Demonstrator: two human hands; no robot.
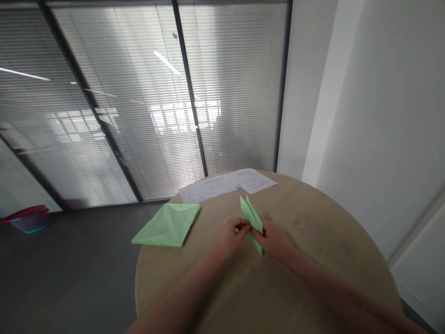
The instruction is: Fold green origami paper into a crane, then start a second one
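Observation:
A folded piece of light green paper (251, 214) is held up over the middle of the round table, its pointed tips standing away from me. My left hand (231, 233) pinches its near left edge between thumb and fingers. From the other side my right hand (274, 239) grips the paper, thumb in front and fingers partly hidden behind it. One narrow green corner hangs below the hands. To the left lies a second green paper (168, 226), creased and spread out, with one corner reaching past the table's edge.
White printed sheets (208, 188) overlap at the far side of the wooden table (313, 222). Beyond stands a glass partition with blinds (239, 83). A white wall (389, 116) rises at the right. A pink and blue basket (29, 220) sits on the grey floor at far left.

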